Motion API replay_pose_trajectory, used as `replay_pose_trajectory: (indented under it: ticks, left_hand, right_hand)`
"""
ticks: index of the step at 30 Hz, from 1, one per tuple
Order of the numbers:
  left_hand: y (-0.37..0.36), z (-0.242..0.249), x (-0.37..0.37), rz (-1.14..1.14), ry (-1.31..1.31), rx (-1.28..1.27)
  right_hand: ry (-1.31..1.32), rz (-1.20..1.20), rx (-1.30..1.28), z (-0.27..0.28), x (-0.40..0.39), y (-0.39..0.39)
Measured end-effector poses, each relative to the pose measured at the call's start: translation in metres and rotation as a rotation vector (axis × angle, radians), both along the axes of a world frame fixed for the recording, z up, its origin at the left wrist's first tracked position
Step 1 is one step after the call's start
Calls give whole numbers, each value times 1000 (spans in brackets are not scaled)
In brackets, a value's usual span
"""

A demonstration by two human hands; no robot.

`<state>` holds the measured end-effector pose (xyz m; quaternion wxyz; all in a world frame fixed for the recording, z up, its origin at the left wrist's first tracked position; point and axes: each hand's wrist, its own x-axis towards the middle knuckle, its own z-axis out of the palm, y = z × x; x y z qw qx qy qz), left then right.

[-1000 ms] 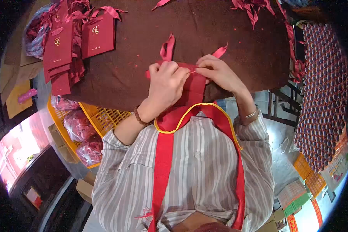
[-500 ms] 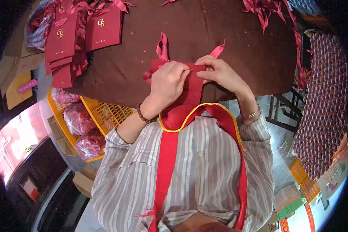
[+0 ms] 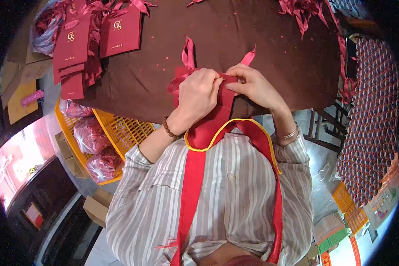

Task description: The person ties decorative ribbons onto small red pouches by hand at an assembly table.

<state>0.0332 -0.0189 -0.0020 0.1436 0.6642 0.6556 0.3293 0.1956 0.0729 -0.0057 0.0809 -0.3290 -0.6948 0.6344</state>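
Note:
A dark red paper bag (image 3: 218,112) is between my hands at the table's near edge, its upper edge pinched on both sides. My left hand (image 3: 198,94) has its fingers closed on the bag's upper left part. The thumb and index finger of my right hand (image 3: 252,87) pinch the upper right corner. A pink-red ribbon (image 3: 188,53) stands up beyond my left hand, and another ribbon end (image 3: 249,57) sticks out past my right fingers. What lies beneath my left palm is hidden.
Finished-looking red bags (image 3: 119,33) with ribbons lie at the table's far left. Ribbons (image 3: 297,15) are bunched at the far right. A yellow crate (image 3: 124,126) with plastic-wrapped bundles stands below the left edge. Many small round items (image 3: 372,119) cover a surface at right.
My left hand has shifted slightly to the right and up along the bag's edge. My right hand stays nearly in place, still pinching.

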Motion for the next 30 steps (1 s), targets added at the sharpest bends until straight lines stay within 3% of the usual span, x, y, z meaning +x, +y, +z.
replay_pose_trajectory:
  ticks: [3,5,14,21,23,30]
  left_hand:
    - [-3,-1,-2,-15,8,28]
    - [-6,-1,-5,3,-1,-20]
    - [-4,-5,-2,2,-41,70]
    - [-6,-5,-3,3,-66,48]
    - [-6,-4,-2,-3,-60,37]
    - [-8,-5,-4,13,-71,-3]
  right_hand:
    - [-61,33,38,1,0,0]
    - [-26,-56,-165,-2,1,-3]
    - [2,-95,-263,1,1,-5]
    - [-42,-80,-238,10,-5,-7]
    - [-101,-63,-113,9,-7,-9]
    - [-22,-47,-58,6,-8,-10]
